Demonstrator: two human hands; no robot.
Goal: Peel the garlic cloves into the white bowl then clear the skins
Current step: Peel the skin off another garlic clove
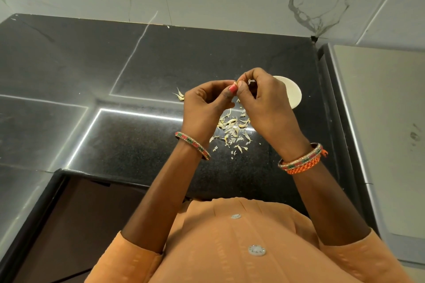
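Garlic clove (pixel 236 82) sits pinched between my two hands, held above the dark desk (pixel 142 149). My left hand (pixel 204 108) has its grip closed on one end with thumb and fingertips; my right hand (pixel 264 101) curls round the other end, a scrap of skin showing at its fingers. I judge the clove light, firm and a little slippery once bare, its skin papery and brittle, so the tip is the place to nip. Just below lie the loose skins (pixel 233 131), the white bowl (pixel 292 94) just behind my right hand, more garlic (pixel 180 96) left of my left hand.
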